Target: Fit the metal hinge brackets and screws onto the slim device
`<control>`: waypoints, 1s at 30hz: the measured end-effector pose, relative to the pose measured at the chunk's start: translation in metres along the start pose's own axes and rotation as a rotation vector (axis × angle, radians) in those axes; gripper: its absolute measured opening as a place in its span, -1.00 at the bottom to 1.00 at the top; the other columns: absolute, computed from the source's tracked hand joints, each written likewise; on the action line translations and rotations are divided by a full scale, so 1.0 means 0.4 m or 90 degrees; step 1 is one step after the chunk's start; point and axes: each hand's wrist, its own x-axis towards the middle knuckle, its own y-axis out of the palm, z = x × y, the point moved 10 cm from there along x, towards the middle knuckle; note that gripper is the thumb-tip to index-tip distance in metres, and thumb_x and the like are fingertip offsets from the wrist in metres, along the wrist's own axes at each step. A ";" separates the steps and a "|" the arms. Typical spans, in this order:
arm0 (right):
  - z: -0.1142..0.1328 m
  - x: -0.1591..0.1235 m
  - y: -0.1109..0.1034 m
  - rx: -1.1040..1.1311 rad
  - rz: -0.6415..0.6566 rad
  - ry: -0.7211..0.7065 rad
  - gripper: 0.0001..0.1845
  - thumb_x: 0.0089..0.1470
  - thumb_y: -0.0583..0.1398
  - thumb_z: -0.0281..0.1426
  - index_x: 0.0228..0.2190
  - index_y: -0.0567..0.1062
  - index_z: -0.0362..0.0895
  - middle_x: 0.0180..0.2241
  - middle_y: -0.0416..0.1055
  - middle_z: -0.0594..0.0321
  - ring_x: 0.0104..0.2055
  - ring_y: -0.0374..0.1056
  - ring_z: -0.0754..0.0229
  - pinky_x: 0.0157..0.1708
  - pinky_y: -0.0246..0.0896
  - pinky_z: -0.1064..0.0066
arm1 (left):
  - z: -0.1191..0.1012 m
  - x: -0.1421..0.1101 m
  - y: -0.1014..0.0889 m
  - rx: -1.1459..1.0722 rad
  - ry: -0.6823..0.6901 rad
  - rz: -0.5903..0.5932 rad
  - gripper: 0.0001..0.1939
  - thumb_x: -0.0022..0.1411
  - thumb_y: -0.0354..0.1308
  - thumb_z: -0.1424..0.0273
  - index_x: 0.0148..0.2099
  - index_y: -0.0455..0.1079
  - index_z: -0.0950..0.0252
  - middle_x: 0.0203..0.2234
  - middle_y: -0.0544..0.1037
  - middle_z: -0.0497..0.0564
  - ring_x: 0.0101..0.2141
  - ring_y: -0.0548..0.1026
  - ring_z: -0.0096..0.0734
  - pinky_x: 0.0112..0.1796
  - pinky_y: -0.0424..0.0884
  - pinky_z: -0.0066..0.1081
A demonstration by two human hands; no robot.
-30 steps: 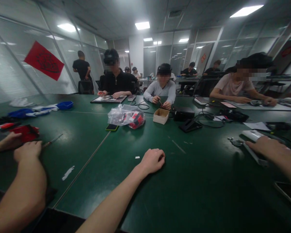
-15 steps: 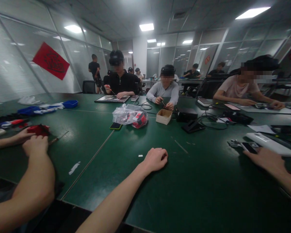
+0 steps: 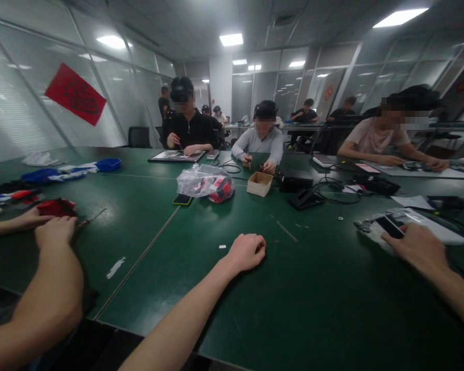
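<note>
My left hand [image 3: 247, 252] rests on the green tabletop [image 3: 294, 309] with its fingers curled in, and nothing shows in it. Beside its wrist lies a small white scrap [image 3: 222, 247]. At the right, my right hand [image 3: 421, 250] grips a dark, flat, phone-like rectangle [image 3: 390, 225] with a pale edge; its kind is unclear. Small metal parts [image 3: 365, 225] and crumpled clear plastic lie just beyond and under that rectangle. A white, flat, slab-like case [image 3: 435, 226] sits behind the hand. Left of these, a tiny pale ring [image 3: 341, 218] is on the table.
A clear bag with red and black contents [image 3: 209, 184], a phone [image 3: 183, 200] and an open box [image 3: 259, 184] stand ahead. Cables [image 3: 328, 193] run at the right. A neighbour's hands [image 3: 56, 229] work on a red item at left, near a screwdriver [image 3: 90, 219]. Co-workers sit opposite.
My right hand has raised and tilted the dark rectangle, uncovering clear plastic beneath. The tiny pale ring now shows on the table. My left hand stays put; the view shifts slightly.
</note>
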 end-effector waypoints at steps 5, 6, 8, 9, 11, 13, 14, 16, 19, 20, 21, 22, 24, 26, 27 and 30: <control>0.025 -0.018 -0.004 -0.040 0.000 -0.036 -0.53 0.03 0.04 -0.13 -0.16 0.34 -0.24 -0.15 0.32 -0.10 -0.17 0.31 -0.09 -0.36 0.24 0.25 | -0.001 0.001 -0.001 -0.003 -0.002 0.009 -0.84 0.20 -0.03 0.42 -0.24 0.37 0.26 -0.40 0.48 -0.03 -0.35 0.43 -0.39 -0.29 0.29 -0.42; 0.030 -0.022 -0.004 -0.048 0.001 -0.044 -0.54 0.04 0.04 -0.13 -0.17 0.34 -0.24 -0.15 0.31 -0.10 -0.17 0.31 -0.09 -0.36 0.24 0.25 | -0.002 0.001 -0.001 -0.004 -0.002 0.009 -0.84 0.20 -0.03 0.42 -0.24 0.37 0.26 -0.39 0.48 -0.03 -0.35 0.43 -0.39 -0.29 0.29 -0.42; 0.039 -0.029 -0.005 -0.055 0.007 -0.060 -0.57 0.05 0.02 -0.15 -0.19 0.33 -0.23 -0.15 0.31 -0.10 -0.18 0.31 -0.08 -0.37 0.23 0.25 | -0.001 0.001 -0.002 -0.004 -0.002 0.008 -0.83 0.20 -0.03 0.42 -0.24 0.38 0.27 -0.39 0.48 -0.02 -0.36 0.43 -0.39 -0.28 0.29 -0.42; 0.042 -0.032 -0.006 -0.056 0.013 -0.063 -0.57 0.06 0.01 -0.15 -0.19 0.33 -0.23 -0.14 0.31 -0.10 -0.19 0.31 -0.08 -0.38 0.23 0.25 | -0.001 0.001 -0.003 -0.006 -0.001 0.006 -0.83 0.20 -0.03 0.42 -0.25 0.38 0.26 -0.39 0.48 -0.02 -0.36 0.43 -0.39 -0.28 0.29 -0.42; 0.046 -0.038 -0.008 -0.058 0.026 -0.065 -0.56 0.08 0.00 -0.14 -0.17 0.31 -0.24 -0.13 0.29 -0.10 -0.19 0.31 -0.07 -0.38 0.23 0.27 | -0.001 0.001 -0.003 -0.011 0.000 0.003 -0.84 0.20 -0.03 0.42 -0.25 0.38 0.26 -0.40 0.48 -0.03 -0.36 0.43 -0.39 -0.29 0.29 -0.42; 0.051 -0.042 -0.012 -0.063 0.035 -0.066 -0.56 0.09 -0.01 -0.15 -0.15 0.29 -0.25 -0.11 0.27 -0.09 -0.17 0.30 -0.06 -0.37 0.23 0.29 | 0.000 0.001 -0.004 -0.013 0.001 0.000 -0.84 0.20 -0.03 0.42 -0.25 0.37 0.26 -0.40 0.48 -0.03 -0.36 0.43 -0.40 -0.29 0.29 -0.43; 0.052 -0.043 -0.015 -0.067 0.036 -0.067 -0.56 0.10 -0.01 -0.15 -0.14 0.29 -0.25 -0.10 0.26 -0.09 -0.16 0.29 -0.06 -0.37 0.23 0.29 | 0.000 0.001 -0.003 -0.011 0.002 0.000 -0.84 0.20 -0.03 0.42 -0.25 0.37 0.26 -0.40 0.48 -0.03 -0.36 0.43 -0.39 -0.29 0.29 -0.43; 0.055 -0.045 -0.021 -0.074 0.031 -0.068 -0.57 0.10 -0.01 -0.17 -0.14 0.29 -0.25 -0.10 0.25 -0.09 -0.15 0.28 -0.05 -0.36 0.23 0.30 | 0.000 0.001 -0.002 -0.005 0.004 0.001 -0.84 0.20 -0.03 0.42 -0.25 0.37 0.26 -0.41 0.48 -0.03 -0.36 0.43 -0.39 -0.30 0.29 -0.43; 0.052 -0.044 -0.025 -0.074 0.022 -0.067 -0.58 0.09 -0.01 -0.18 -0.16 0.30 -0.25 -0.12 0.27 -0.09 -0.17 0.29 -0.05 -0.37 0.23 0.29 | -0.001 0.001 -0.001 0.000 0.008 -0.002 -0.84 0.19 -0.03 0.42 -0.24 0.38 0.25 -0.41 0.48 -0.04 -0.37 0.43 -0.39 -0.31 0.29 -0.43; 0.050 -0.043 -0.024 -0.068 0.019 -0.068 -0.58 0.08 0.00 -0.18 -0.16 0.31 -0.25 -0.13 0.27 -0.09 -0.19 0.30 -0.05 -0.38 0.24 0.29 | -0.001 0.001 -0.001 -0.002 0.008 -0.004 -0.84 0.19 -0.03 0.42 -0.24 0.38 0.25 -0.41 0.48 -0.04 -0.37 0.43 -0.39 -0.31 0.29 -0.42; 0.047 -0.040 -0.022 -0.062 0.017 -0.070 -0.57 0.07 0.01 -0.17 -0.17 0.32 -0.25 -0.14 0.28 -0.09 -0.20 0.30 -0.05 -0.39 0.24 0.29 | -0.001 0.001 -0.002 -0.005 0.008 -0.005 -0.84 0.18 -0.02 0.42 -0.24 0.38 0.25 -0.41 0.48 -0.04 -0.37 0.43 -0.39 -0.31 0.29 -0.42; 0.044 -0.037 -0.020 -0.057 0.014 -0.070 -0.57 0.05 0.02 -0.17 -0.17 0.32 -0.25 -0.16 0.29 -0.08 -0.21 0.31 -0.05 -0.40 0.24 0.28 | 0.000 0.001 -0.002 -0.007 0.006 -0.006 -0.84 0.18 -0.02 0.42 -0.24 0.38 0.25 -0.41 0.48 -0.04 -0.37 0.43 -0.39 -0.30 0.28 -0.42; 0.037 -0.028 -0.015 -0.044 0.008 -0.065 -0.56 0.03 0.04 -0.15 -0.18 0.34 -0.24 -0.19 0.32 -0.07 -0.21 0.31 -0.05 -0.40 0.24 0.28 | 0.001 0.000 -0.003 -0.010 0.000 -0.007 -0.84 0.18 -0.02 0.41 -0.24 0.37 0.25 -0.41 0.48 -0.04 -0.36 0.43 -0.39 -0.30 0.28 -0.41; 0.029 -0.018 -0.010 -0.030 0.003 -0.049 -0.54 0.00 0.06 -0.13 -0.19 0.36 -0.24 -0.22 0.35 -0.06 -0.22 0.33 -0.06 -0.40 0.25 0.27 | 0.003 -0.001 -0.004 -0.012 -0.006 -0.004 -0.85 0.18 -0.02 0.41 -0.24 0.37 0.25 -0.40 0.48 -0.04 -0.34 0.43 -0.38 -0.28 0.28 -0.41; 0.026 -0.014 -0.009 -0.024 0.000 -0.040 -0.53 -0.01 0.07 -0.12 -0.20 0.37 -0.24 -0.24 0.36 -0.05 -0.23 0.33 -0.06 -0.41 0.25 0.27 | 0.003 -0.001 -0.003 -0.014 -0.007 -0.001 -0.84 0.18 -0.01 0.41 -0.24 0.38 0.25 -0.40 0.48 -0.04 -0.34 0.43 -0.38 -0.28 0.28 -0.40; 0.031 -0.010 0.002 0.011 0.010 -0.033 -0.51 -0.04 0.09 -0.09 -0.24 0.42 -0.24 -0.30 0.40 -0.02 -0.29 0.36 -0.05 -0.46 0.24 0.29 | 0.001 -0.002 -0.002 -0.014 -0.003 0.004 -0.85 0.18 -0.01 0.42 -0.24 0.37 0.25 -0.39 0.48 -0.04 -0.34 0.43 -0.38 -0.28 0.28 -0.41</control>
